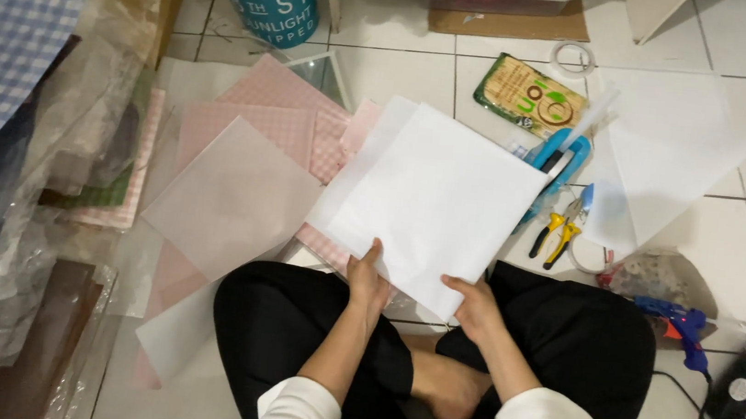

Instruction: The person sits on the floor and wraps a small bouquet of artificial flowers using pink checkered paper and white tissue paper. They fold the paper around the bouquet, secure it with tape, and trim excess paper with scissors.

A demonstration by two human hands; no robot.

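As both hands pinch its near edge, left hand (368, 283) and right hand (476, 309) closed on it, the white paper (434, 202) looks light and floppy. Gripped there, it likely sags and creases easily.

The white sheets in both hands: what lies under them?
Under the white sheets, pink gingham paper shows at the left edge, and a blue tool sticks out on the right. Whatever lies beneath the sheets' middle is covered.

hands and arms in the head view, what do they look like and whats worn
Two bare hands, the left hand and the right hand, with no gloves, rings or watch visible. Both forearms are uncovered; white sleeves are pushed up to about the elbows.
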